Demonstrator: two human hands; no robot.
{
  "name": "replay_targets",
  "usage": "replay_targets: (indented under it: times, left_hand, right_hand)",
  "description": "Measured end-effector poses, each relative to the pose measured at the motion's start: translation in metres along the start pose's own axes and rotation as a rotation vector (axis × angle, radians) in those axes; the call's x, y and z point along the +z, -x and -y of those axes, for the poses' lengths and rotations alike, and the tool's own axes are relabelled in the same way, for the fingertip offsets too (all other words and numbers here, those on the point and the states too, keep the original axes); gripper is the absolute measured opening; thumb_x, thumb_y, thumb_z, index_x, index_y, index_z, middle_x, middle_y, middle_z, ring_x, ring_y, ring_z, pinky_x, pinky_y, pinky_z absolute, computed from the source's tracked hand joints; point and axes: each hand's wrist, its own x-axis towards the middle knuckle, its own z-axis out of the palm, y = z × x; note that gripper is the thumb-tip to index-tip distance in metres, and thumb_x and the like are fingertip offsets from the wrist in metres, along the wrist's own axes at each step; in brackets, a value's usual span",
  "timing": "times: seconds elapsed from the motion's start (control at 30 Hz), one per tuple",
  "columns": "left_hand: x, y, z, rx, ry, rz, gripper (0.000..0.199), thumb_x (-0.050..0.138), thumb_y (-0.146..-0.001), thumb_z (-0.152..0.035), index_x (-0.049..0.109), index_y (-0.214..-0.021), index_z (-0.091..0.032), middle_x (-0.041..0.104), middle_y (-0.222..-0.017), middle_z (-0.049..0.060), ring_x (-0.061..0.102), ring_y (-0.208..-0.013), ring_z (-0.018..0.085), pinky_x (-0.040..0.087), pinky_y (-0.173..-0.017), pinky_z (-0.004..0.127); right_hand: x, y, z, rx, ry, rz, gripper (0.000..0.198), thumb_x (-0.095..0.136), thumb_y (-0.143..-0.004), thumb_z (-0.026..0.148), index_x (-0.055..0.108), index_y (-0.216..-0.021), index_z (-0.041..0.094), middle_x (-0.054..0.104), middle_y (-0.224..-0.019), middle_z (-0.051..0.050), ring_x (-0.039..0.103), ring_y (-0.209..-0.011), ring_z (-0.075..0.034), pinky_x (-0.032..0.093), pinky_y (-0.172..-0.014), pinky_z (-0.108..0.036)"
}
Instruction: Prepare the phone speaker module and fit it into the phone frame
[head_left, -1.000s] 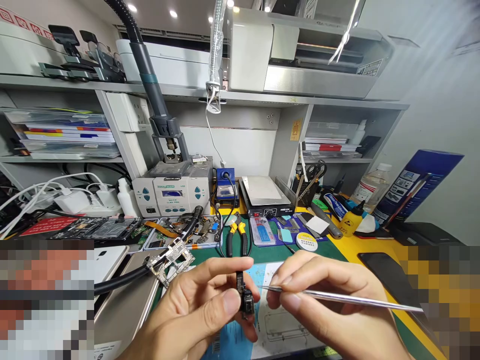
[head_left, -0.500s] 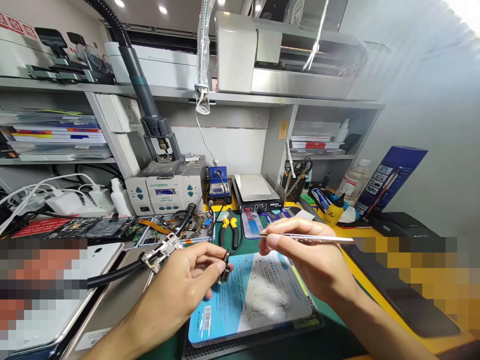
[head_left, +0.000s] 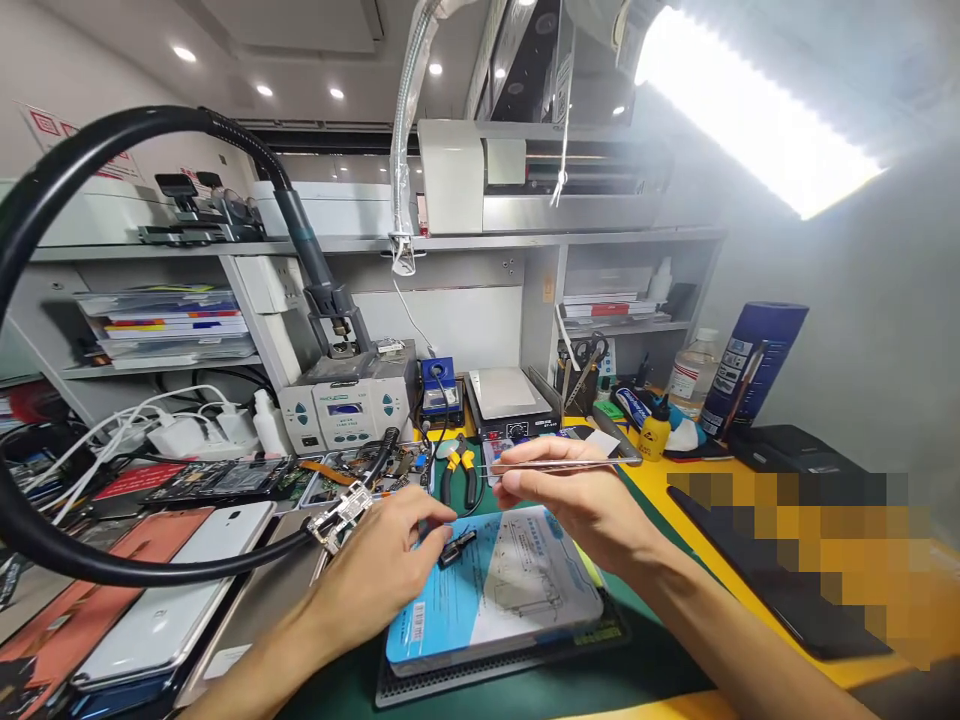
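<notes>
1. Black part [head_left: 458, 549] has been lowered to the blue-and-white pack [head_left: 442, 612]
2. Left hand [head_left: 397, 550] is half curled beside it; whether it is gripped cannot be told
3. Metal tool [head_left: 570, 464] is pinched in the right hand [head_left: 577, 503]

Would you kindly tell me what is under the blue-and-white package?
Under the package, a dark perforated panel juts out along the near edge, with the green mat around it. Whatever lies beneath the package's middle is covered and cannot be seen.
</notes>
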Motion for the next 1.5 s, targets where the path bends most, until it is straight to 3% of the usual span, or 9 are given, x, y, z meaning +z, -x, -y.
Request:
replay_targets:
  times: [0.1, 0.23, 0.43, 0.67, 0.93, 1.07, 1.27, 1.4, 1.5]
  left_hand:
    - [-0.003, 0.001, -0.002, -0.011, 0.126, -0.031, 0.029, 0.061, -0.090, -0.041, 0.075, -0.102, -0.020, 0.066, -0.092, 0.004, 0.051, -0.072, 0.018, 0.037, -0.068, 0.032]
    - [-0.007, 0.005, -0.007, -0.078, 0.373, 0.012, 0.041, 0.063, -0.088, -0.050, 0.069, -0.112, -0.016, 0.054, -0.067, -0.003, 0.036, -0.052, 0.010, 0.027, -0.050, 0.026]
    - [-0.004, 0.010, -0.017, -0.130, 0.619, 0.084, 0.038, 0.071, -0.084, -0.043, 0.070, -0.109, -0.013, 0.045, -0.059, -0.006, 0.029, -0.047, 0.006, 0.019, -0.044, 0.022]
    - [0.004, 0.013, -0.016, -0.136, 0.681, 0.056, 0.025, 0.074, -0.084, -0.038, 0.074, -0.088, -0.014, 0.052, -0.059, -0.004, 0.030, -0.047, 0.005, 0.017, -0.042, 0.021]
    - [-0.001, 0.010, -0.017, -0.198, 0.761, 0.049, 0.026, 0.077, -0.081, -0.036, 0.068, -0.071, -0.014, 0.044, -0.052, -0.007, 0.028, -0.043, 0.004, 0.016, -0.040, 0.019]
    - [-0.003, 0.010, -0.014, -0.240, 0.813, 0.036, 0.030, 0.076, -0.083, -0.040, 0.068, -0.071, -0.013, 0.040, -0.048, -0.007, 0.025, -0.042, 0.003, 0.015, -0.039, 0.018]
    - [-0.005, 0.008, -0.011, -0.318, 0.968, 0.089, 0.025, 0.076, -0.083, -0.035, 0.069, -0.077, -0.011, 0.056, -0.071, 0.000, 0.030, -0.048, 0.003, 0.018, -0.036, 0.014]
    - [-0.005, 0.006, -0.012, -0.366, 1.033, 0.138, 0.020, 0.075, -0.084, -0.030, 0.070, -0.080, -0.011, 0.059, -0.079, 0.003, 0.034, -0.050, 0.003, 0.019, -0.034, 0.012]
    - [-0.006, 0.006, -0.013, -0.371, 1.036, 0.170, 0.024, 0.075, -0.083, -0.032, 0.069, -0.076, -0.010, 0.054, -0.068, 0.000, 0.030, -0.047, 0.003, 0.018, -0.033, 0.012]
  right_hand:
    - [0.000, 0.000, -0.002, 0.030, -0.057, 0.040, 0.018, 0.089, -0.073, 0.019, 0.079, -0.088, 0.019, 0.081, -0.080, -0.004, 0.075, -0.070, -0.017, 0.059, -0.071, -0.029]
    - [0.002, 0.001, -0.004, 0.092, -0.107, 0.081, 0.022, 0.089, -0.074, 0.018, 0.077, -0.092, 0.018, 0.082, -0.083, -0.005, 0.074, -0.068, -0.017, 0.057, -0.070, -0.032]
    - [0.010, 0.005, -0.007, 0.153, -0.083, 0.109, 0.029, 0.090, -0.073, 0.018, 0.072, -0.096, 0.016, 0.080, -0.079, -0.004, 0.072, -0.066, -0.016, 0.054, -0.069, -0.031]
    - [0.017, 0.008, -0.008, 0.127, 0.004, 0.122, 0.026, 0.088, -0.075, 0.019, 0.071, -0.094, 0.016, 0.077, -0.071, -0.001, 0.069, -0.065, -0.014, 0.052, -0.068, -0.028]
    - [0.017, 0.010, -0.006, 0.101, 0.059, 0.106, 0.024, 0.088, -0.076, 0.020, 0.071, -0.093, 0.018, 0.078, -0.074, -0.002, 0.071, -0.067, -0.014, 0.053, -0.068, -0.027]
    - [0.015, 0.010, -0.007, 0.091, 0.067, 0.105, 0.025, 0.088, -0.077, 0.022, 0.071, -0.094, 0.017, 0.078, -0.075, -0.003, 0.070, -0.067, -0.015, 0.053, -0.070, -0.029]
    - [0.016, 0.010, -0.008, 0.117, 0.060, 0.131, 0.025, 0.087, -0.076, 0.022, 0.070, -0.093, 0.017, 0.076, -0.068, -0.001, 0.068, -0.065, -0.015, 0.052, -0.068, -0.029]
    - [0.015, 0.010, -0.009, 0.129, 0.073, 0.138, 0.025, 0.088, -0.076, 0.022, 0.070, -0.093, 0.017, 0.077, -0.071, -0.002, 0.068, -0.065, -0.014, 0.053, -0.067, -0.029]
    - [0.015, 0.009, -0.009, 0.136, 0.094, 0.139, 0.025, 0.088, -0.076, 0.023, 0.071, -0.093, 0.016, 0.078, -0.073, -0.003, 0.068, -0.064, -0.014, 0.052, -0.065, -0.027]
